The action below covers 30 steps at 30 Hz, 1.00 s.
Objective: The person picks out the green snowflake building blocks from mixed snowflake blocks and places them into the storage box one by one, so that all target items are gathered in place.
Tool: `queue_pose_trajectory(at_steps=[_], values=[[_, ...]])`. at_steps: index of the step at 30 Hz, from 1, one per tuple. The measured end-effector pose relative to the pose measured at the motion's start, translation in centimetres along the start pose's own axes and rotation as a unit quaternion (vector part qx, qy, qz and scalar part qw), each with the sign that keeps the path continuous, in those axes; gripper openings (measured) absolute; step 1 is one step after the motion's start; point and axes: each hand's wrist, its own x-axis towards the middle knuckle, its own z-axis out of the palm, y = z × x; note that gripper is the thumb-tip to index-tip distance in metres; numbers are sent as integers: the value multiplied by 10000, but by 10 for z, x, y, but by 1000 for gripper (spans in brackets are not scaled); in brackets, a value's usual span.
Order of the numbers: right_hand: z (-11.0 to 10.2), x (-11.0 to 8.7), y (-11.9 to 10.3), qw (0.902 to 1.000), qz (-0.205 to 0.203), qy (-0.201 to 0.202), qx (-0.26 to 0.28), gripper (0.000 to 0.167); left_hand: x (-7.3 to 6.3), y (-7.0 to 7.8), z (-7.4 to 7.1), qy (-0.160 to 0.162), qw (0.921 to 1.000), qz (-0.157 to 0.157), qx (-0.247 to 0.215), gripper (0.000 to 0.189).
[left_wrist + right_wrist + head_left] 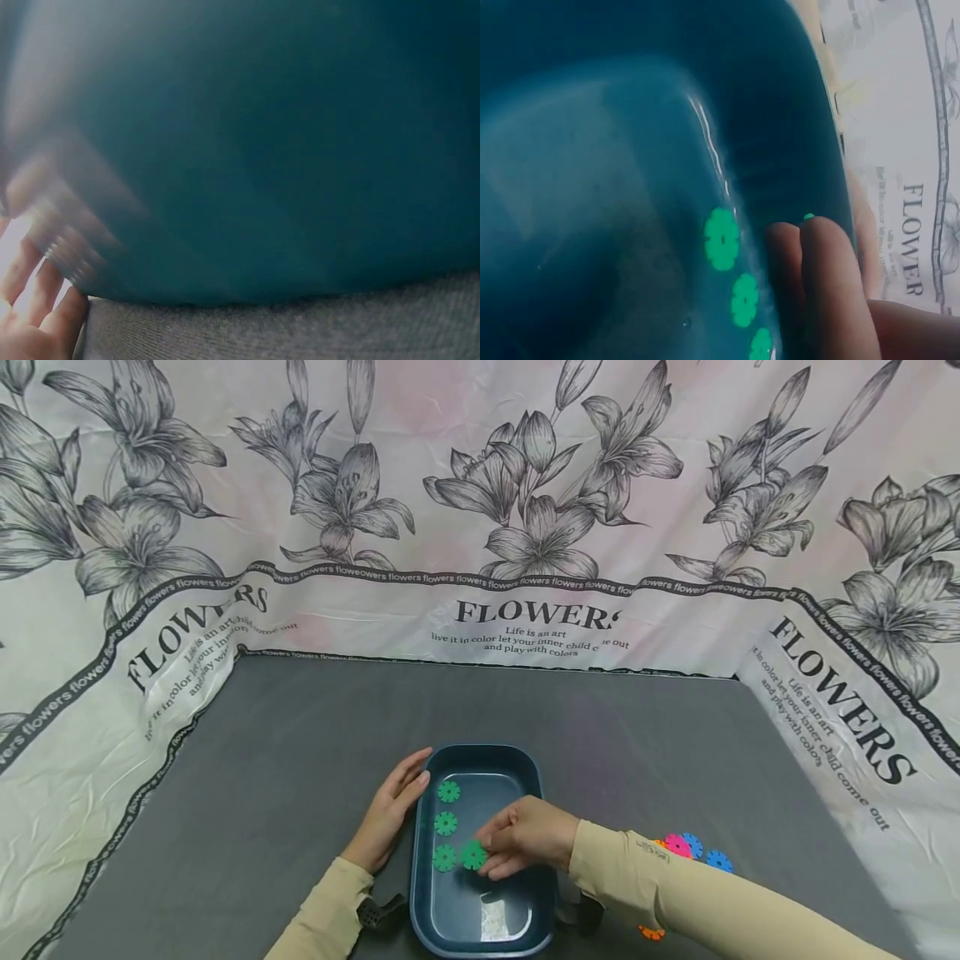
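A dark teal tray [483,935] stands on the grey cloth. My left hand [387,818] touches its left side, fingers extended along the outer wall; in the left wrist view, fingers [64,315] lie against that wall. Over the tray, my right hand [531,835] pinches a green notched disc [473,855] between thumb and fingers. Three similar discs lie in a column along the tray's left side: a far disc [448,791], a middle disc [446,823] and a near disc [444,858]. The right wrist view shows only a sliver of green at the fingertips [825,240].
Beside the right forearm lie a pink disc [678,846], blue discs [718,861] and orange pieces [652,933], partly hidden by the sleeve. A flower-printed cloth [360,618] rises behind and beside the grey surface [337,718].
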Motion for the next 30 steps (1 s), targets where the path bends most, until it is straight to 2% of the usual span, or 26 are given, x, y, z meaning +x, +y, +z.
queue_pose_trajectory(at_steps=[9,16,24,30], values=[[17,23,4,9990,366,161,-195,20,0,-1,-1,28,10000,-23,-27,50],[30,27,4,9964,697,309,-381,12,0,-2,-2,-17,10000,-54,-45,51],[35,30,3,9956,645,314,-599,8,1,-1,-1,42,10000,-7,67,46],[39,34,6,9951,550,355,-738,11,2,0,-2,17,10000,15,12,46]])
